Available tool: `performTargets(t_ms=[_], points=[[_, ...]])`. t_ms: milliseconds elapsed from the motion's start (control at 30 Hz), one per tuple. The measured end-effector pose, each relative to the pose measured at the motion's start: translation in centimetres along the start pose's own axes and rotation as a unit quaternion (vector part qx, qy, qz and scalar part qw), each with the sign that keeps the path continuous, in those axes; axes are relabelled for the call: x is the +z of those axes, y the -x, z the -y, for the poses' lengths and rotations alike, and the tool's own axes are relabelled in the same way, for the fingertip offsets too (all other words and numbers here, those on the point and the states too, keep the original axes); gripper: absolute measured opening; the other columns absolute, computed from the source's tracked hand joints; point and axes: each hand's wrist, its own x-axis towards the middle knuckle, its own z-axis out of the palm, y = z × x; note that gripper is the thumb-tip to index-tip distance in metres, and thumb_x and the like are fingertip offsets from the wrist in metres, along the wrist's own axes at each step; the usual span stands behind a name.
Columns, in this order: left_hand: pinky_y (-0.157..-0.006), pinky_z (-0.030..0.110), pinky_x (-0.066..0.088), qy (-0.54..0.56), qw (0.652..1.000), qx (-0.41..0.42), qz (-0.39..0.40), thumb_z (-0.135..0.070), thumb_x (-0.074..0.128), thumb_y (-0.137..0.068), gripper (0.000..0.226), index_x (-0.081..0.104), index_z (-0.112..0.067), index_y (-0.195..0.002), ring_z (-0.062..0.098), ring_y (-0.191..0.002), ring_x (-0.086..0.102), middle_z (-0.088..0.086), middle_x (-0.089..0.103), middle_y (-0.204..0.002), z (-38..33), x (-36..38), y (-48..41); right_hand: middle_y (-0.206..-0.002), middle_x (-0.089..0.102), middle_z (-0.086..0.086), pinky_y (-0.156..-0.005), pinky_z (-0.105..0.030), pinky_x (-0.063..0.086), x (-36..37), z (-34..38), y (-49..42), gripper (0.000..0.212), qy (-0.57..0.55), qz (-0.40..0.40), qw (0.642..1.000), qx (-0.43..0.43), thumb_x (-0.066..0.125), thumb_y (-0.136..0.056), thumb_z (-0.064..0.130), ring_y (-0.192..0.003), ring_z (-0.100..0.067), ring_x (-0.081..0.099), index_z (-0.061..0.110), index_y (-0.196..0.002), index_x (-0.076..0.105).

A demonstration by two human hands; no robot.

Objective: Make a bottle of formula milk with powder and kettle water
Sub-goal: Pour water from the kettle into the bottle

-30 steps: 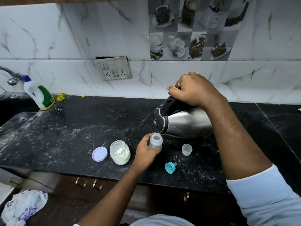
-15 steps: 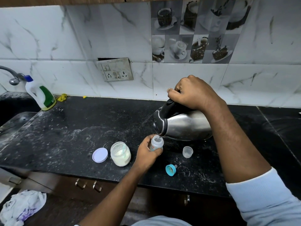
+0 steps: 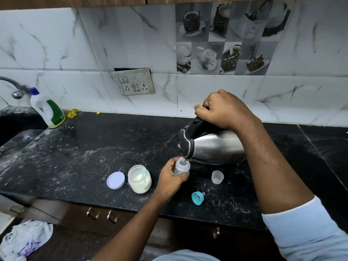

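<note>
At a black stone table (image 3: 94, 147) dusted with white powder, I tip a steel kettle (image 3: 216, 146) steeply forward. My right hand (image 3: 224, 110) is clenched round its black handle, and the spout hangs just over the open mouth of the feeding bottle. My left hand (image 3: 169, 178) curls round that small clear bottle (image 3: 182, 166), holding it upright near the table's front edge, directly below the kettle. Far left, by the tap, stands a white detergent jug (image 3: 49, 110) with a green label. Just left of my left hand sits an open glass jar of formula powder (image 3: 139, 178), with its pale lilac lid (image 3: 115, 180) lying flat beside it. A small clear cap (image 3: 217, 177) stands to the bottle's right. The teal teat ring (image 3: 197, 198) lies nearer the front edge.
</note>
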Motion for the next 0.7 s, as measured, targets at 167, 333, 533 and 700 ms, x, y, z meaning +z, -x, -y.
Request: performTargets(t_ms=[167, 333, 533, 700], points=[[-0.090, 0.021, 0.055, -0.002, 1.000, 0.000, 0.002, 0.005, 0.081, -0.082, 0.054, 0.068, -0.032, -0.119, 0.009, -0.109, 0.073, -0.008, 0.077, -0.116, 0.0, 0.0, -0.1, -0.047, 0.034, -0.006, -0.049, -0.030, 0.025, 0.0, -0.2, 0.0, 0.056, 0.001, -0.005, 1.000, 0.003, 0.054, -0.094, 0.042, -0.049, -0.025, 0.034, 0.009, -0.050, 0.044], [-0.089, 0.020, 0.054, -0.013, 1.000, 0.005, 0.002, 0.002, 0.083, -0.082, 0.052, 0.068, -0.033, -0.118, 0.007, -0.107, 0.072, -0.010, 0.077, -0.114, -0.1, 0.2, -0.2, -0.048, 0.034, -0.006, -0.049, -0.030, 0.025, 0.0, -0.3, 0.2, 0.055, 0.003, -0.005, 1.000, 0.004, 0.055, -0.094, 0.042, -0.049, -0.025, 0.033, 0.009, -0.051, 0.045], [-0.099, 0.029, 0.057, -0.022, 1.000, 0.009, 0.003, 0.000, 0.083, -0.080, 0.056, 0.066, -0.035, -0.120, 0.010, -0.111, 0.073, -0.009, 0.077, -0.117, 0.0, 0.2, -0.5, -0.048, 0.033, -0.005, -0.049, -0.029, 0.023, 0.2, -0.4, 0.2, 0.055, -0.004, 0.000, 1.000, 0.005, 0.055, -0.095, 0.042, -0.050, -0.025, 0.033, 0.010, -0.051, 0.045], [-0.098, 0.030, 0.057, -0.017, 1.000, 0.011, 0.005, 0.000, 0.083, -0.080, 0.053, 0.068, -0.034, -0.118, 0.009, -0.108, 0.073, -0.011, 0.077, -0.115, -0.3, 0.0, -0.4, -0.048, 0.029, -0.006, -0.049, -0.031, 0.021, 0.3, -1.2, 0.3, 0.054, -0.023, -0.011, 1.000, 0.015, 0.055, -0.094, 0.039, -0.051, -0.026, 0.030, 0.010, -0.050, 0.041]])
